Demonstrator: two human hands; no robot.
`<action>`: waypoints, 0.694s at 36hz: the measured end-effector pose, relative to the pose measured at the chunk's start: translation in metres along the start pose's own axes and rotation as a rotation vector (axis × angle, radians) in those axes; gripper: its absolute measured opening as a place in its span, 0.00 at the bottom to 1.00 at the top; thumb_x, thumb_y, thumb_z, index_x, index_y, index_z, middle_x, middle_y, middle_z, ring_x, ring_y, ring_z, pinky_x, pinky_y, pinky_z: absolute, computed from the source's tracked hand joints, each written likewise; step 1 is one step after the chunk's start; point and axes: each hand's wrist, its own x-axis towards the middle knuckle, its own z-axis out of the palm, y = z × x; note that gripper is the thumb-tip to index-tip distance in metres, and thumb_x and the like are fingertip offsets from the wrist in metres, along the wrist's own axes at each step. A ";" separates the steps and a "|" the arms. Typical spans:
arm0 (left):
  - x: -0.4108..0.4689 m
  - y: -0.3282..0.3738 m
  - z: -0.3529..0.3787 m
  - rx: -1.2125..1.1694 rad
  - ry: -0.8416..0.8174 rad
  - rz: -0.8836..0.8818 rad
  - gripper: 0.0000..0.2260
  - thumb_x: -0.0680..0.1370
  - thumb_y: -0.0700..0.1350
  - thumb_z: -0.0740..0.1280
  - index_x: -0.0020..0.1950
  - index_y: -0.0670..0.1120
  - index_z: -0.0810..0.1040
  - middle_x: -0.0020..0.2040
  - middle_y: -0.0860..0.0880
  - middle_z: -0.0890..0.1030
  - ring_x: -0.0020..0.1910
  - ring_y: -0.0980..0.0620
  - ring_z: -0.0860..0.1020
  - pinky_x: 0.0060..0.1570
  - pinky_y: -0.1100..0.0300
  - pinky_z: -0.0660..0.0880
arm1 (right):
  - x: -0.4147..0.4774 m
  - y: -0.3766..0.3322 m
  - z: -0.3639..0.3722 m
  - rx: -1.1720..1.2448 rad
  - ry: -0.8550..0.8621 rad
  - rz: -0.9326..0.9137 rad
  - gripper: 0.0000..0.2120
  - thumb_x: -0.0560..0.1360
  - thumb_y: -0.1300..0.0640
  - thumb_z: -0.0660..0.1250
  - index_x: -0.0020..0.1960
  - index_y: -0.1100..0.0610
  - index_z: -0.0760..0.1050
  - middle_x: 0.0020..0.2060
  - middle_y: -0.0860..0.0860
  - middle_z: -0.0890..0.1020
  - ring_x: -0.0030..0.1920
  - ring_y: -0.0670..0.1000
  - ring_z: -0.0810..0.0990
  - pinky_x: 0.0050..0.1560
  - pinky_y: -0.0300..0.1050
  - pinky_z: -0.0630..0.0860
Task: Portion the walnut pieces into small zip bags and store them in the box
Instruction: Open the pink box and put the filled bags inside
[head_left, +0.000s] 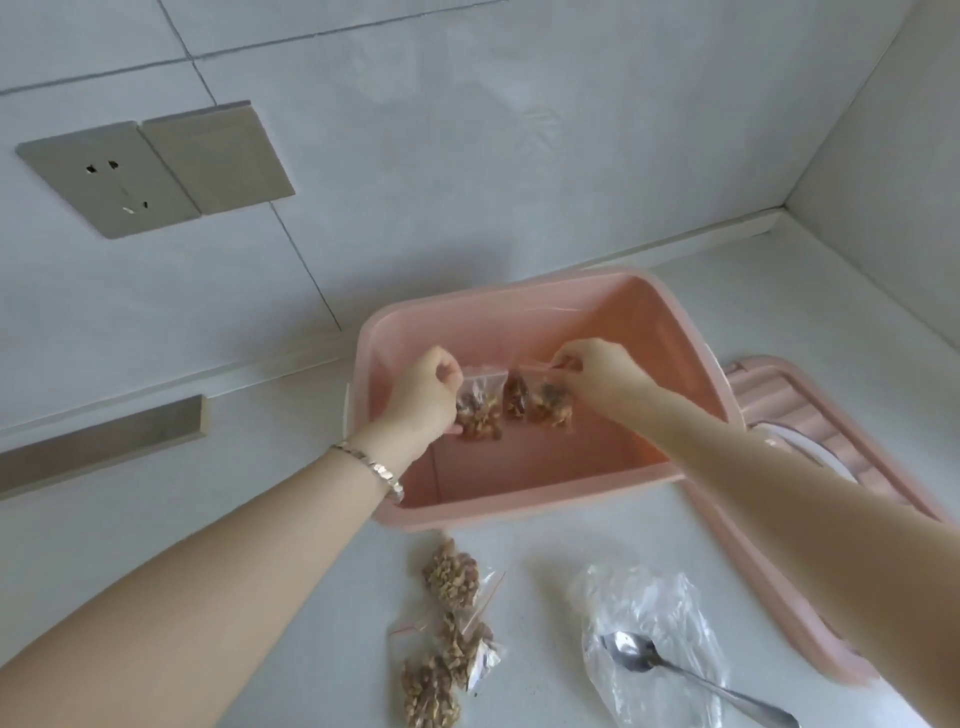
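Observation:
An open pink box (524, 506) stands on the white counter against the tiled wall. My left hand (421, 400) pinches the top of a small zip bag of walnut pieces (480, 408) over the inside of the box. My right hand (602, 374) pinches the zip edge of another filled bag (550, 408), with a further dark bag (515, 402) hanging between the two. Three filled zip bags lie on the counter in front of the box: one (451, 574) nearest it, one (462, 649) behind that, one (430, 693) at the bottom edge.
The pink lid (779, 431) lies right of the box, partly under my right forearm. A crumpled clear plastic bag (652, 618) and a metal spoon (675, 670) lie at the front right. A wall socket (109, 182) and a metal strip (98, 447) sit at the left.

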 end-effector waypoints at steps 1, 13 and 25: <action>0.011 -0.004 0.005 0.022 -0.004 -0.047 0.14 0.79 0.34 0.54 0.36 0.47 0.67 0.41 0.48 0.69 0.36 0.51 0.69 0.33 0.55 0.78 | 0.010 0.002 0.006 -0.026 -0.039 0.011 0.08 0.75 0.59 0.65 0.51 0.59 0.79 0.50 0.56 0.81 0.49 0.54 0.78 0.44 0.37 0.67; 0.063 -0.035 0.026 0.069 0.072 -0.318 0.09 0.78 0.33 0.57 0.49 0.44 0.74 0.58 0.40 0.73 0.44 0.45 0.73 0.37 0.53 0.76 | 0.056 0.015 0.043 -0.041 -0.214 0.087 0.12 0.74 0.57 0.68 0.56 0.58 0.77 0.56 0.55 0.79 0.55 0.54 0.76 0.49 0.38 0.67; -0.069 0.001 -0.024 0.217 -0.043 0.377 0.09 0.77 0.39 0.64 0.53 0.52 0.74 0.50 0.58 0.77 0.49 0.65 0.75 0.49 0.77 0.66 | -0.063 -0.031 -0.006 0.125 0.043 -0.177 0.07 0.72 0.61 0.68 0.50 0.57 0.79 0.41 0.47 0.80 0.40 0.41 0.77 0.44 0.28 0.72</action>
